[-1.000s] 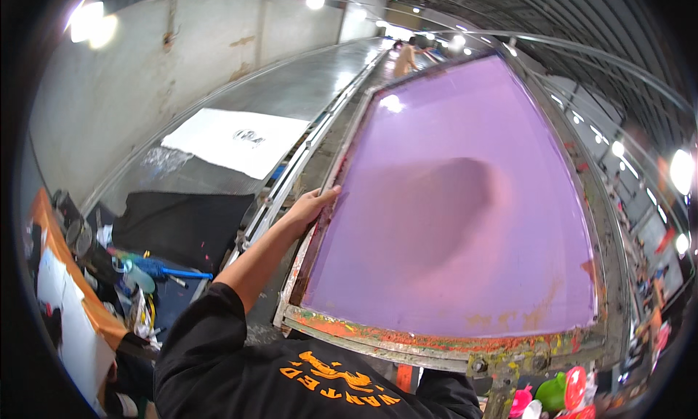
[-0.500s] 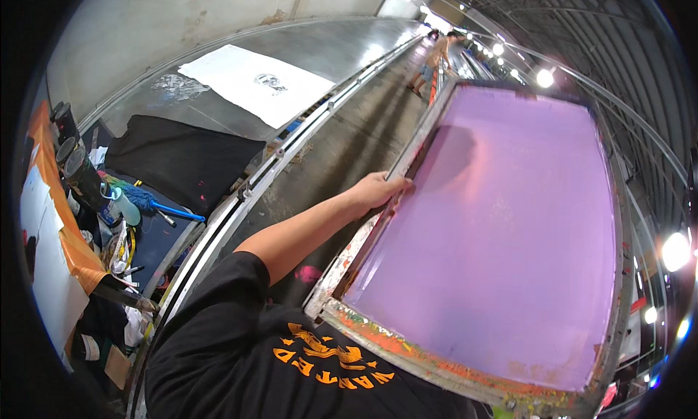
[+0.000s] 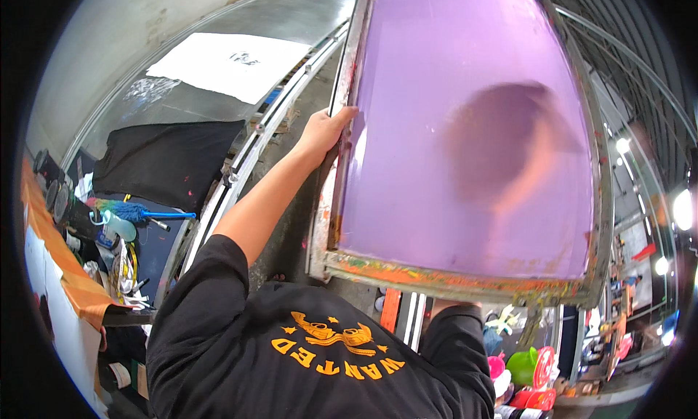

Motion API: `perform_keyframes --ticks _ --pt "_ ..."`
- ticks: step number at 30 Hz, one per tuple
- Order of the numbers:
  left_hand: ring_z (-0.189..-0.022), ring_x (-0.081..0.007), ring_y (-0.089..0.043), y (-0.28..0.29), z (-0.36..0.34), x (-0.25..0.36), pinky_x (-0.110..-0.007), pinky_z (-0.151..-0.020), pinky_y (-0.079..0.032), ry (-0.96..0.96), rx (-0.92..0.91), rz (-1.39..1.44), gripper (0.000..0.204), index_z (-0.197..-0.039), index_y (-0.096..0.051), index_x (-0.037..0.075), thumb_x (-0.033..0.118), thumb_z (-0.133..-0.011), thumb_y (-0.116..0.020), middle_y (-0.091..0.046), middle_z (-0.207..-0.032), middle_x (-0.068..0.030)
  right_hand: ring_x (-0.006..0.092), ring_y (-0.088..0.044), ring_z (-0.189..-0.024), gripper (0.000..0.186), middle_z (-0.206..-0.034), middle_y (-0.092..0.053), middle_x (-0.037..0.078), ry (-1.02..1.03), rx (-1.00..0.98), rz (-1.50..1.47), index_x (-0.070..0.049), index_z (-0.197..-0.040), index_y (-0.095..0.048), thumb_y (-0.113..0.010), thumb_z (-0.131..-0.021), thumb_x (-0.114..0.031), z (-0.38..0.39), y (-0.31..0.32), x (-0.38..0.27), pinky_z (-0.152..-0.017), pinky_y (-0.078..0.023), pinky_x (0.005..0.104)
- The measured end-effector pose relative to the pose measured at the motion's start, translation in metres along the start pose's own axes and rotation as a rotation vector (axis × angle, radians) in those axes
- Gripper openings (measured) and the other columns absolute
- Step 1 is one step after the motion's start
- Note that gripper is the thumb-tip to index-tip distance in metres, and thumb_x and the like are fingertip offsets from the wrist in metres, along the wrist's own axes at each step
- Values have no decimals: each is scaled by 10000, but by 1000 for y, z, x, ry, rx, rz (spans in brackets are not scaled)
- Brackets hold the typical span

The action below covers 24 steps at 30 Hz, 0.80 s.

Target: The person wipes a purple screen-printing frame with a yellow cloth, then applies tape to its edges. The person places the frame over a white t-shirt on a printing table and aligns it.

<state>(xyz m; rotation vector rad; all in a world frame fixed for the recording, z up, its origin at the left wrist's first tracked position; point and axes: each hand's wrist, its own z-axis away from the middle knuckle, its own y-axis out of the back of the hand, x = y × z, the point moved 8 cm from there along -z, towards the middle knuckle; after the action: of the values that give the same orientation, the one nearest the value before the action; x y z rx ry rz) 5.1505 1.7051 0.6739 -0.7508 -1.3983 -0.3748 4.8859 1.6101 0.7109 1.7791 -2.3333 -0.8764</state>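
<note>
A grey table [image 3: 305, 12] sits by a wall [image 3: 134, 19]. The left hand [image 3: 325, 133] grips the left side of the purple screen [image 3: 407, 164]. The right hand is hidden; I can't tell its fingers. A loose grip could tip the screen.

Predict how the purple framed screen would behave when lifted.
The stained frame looks rigid, so the screen likely won't flop. Its smooth purple sheet looks taut and may tear. Being broad, the screen might tip if the left hand alone gripped it.
</note>
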Motion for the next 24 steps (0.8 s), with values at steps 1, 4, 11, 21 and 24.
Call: perform_keyframes --ticks 1,4,11,21,24 --pt "-552 -113 -569 -4 -2 -1 -296 -529 -469 -21 23 -5 298 -921 -668 13 309 -928 -707 -630 -719 -28 325 -616 -1162 407 -1228 -633 132 -8 -83 0 -74 -1290 -611 -683 -908 -192 28 -10 -1 -1023 -483 426" --pt "-512 -119 -555 -4 -11 -10 -293 -463 -452 0 50 87 304 -938 -646 12 301 -928 -740 -594 -685 -26 325 -615 -1164 408 -1226 -633 131 -116 -271 -47 -77 -1292 -612 -682 -909 -199 98 -21 13 -1027 -480 427" --pt "-538 -159 -588 74 -30 -20 -318 -494 -496 10 201 140 350 -953 -588 54 349 -896 -770 -582 -724 -39 325 -611 -1170 412 -1221 -634 129 -632 446 61 -84 -1295 -612 -682 -911 -215 123 192 181 -1034 -474 429" --pt "-1294 -280 -560 82 -47 -54 -409 -1084 -439 -147 252 543 849 -1473 -446 -37 666 -998 -485 -547 -1454 -151 325 -606 -1178 418 -1214 -636 126 -825 813 -53 -95 -1299 -612 -681 -913 -239 214 257 167 -1045 -464 431" --pt "-1461 -291 -370 53 -25 -35 -422 -1199 -292 -139 241 533 891 -1582 -264 9 704 -1026 -298 -345 -1617 -131 325 -605 -1180 419 -1212 -636 125 -703 545 -213 -98 -1300 -613 -680 -914 -246 144 140 105 -1048 -461 432"
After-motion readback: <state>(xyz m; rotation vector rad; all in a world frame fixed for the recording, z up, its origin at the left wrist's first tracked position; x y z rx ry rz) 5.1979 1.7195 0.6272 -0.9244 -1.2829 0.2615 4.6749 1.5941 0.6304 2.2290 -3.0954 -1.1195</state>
